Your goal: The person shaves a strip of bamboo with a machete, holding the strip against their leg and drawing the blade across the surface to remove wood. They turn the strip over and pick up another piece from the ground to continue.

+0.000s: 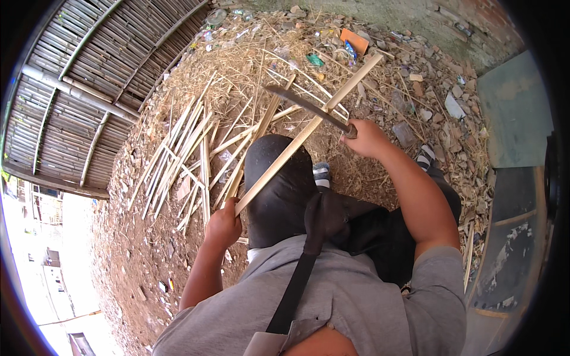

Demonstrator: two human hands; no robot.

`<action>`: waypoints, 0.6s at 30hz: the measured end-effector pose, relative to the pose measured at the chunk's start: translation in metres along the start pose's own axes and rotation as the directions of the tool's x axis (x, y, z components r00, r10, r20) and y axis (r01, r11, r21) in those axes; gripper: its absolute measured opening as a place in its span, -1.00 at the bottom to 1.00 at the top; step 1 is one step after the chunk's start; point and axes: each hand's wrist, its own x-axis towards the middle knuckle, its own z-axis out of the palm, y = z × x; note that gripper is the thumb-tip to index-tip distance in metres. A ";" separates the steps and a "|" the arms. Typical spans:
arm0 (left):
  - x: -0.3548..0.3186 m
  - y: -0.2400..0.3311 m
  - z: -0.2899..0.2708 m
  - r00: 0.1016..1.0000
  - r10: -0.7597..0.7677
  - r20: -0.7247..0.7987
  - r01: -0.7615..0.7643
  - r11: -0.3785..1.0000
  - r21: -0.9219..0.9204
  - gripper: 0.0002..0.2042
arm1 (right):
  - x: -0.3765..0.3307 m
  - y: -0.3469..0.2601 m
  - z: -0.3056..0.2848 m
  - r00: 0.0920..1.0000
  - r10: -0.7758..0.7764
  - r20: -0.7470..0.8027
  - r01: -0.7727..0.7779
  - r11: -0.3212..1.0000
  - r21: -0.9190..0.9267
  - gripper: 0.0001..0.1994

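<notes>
A long pale split-bamboo strip (279,163) runs slantwise across my dark-clad knee (270,178), from lower left to upper right. My left hand (224,226) is closed round its near end. In my right hand (364,139) is the short handle of a machete (309,107). Its long dark blade points to the upper left and crosses the strip past the knee; whether the edge touches the bamboo I cannot tell. Beyond the knee, another bamboo piece (274,107) slants over the ground.
Several split bamboo strips (178,157) lie heaped on the dirt to the left. Straw, shavings and rubble cover the ground ahead, with an orange brick (354,41) among them. A bamboo-slat wall (83,95) borders the left, and a grey-green panel (513,113) stands at the right.
</notes>
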 end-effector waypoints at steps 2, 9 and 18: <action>-0.003 -0.002 0.002 1.000 0.028 0.008 -0.028 1.000 0.001 -0.59 | -0.010 -0.021 -0.016 1.000 -0.008 -0.028 0.005 0.996 -0.093 -0.68; -0.002 0.003 -0.012 0.988 0.048 0.150 -0.032 0.994 -0.107 -0.77 | -0.024 -0.036 -0.012 0.938 -0.343 0.043 0.340 0.896 -0.286 -0.83; 0.007 -0.001 -0.013 0.969 0.017 0.247 0.033 0.980 -0.198 -0.76 | -0.016 -0.022 -0.034 0.998 -0.027 -0.060 0.002 0.929 -0.371 -0.76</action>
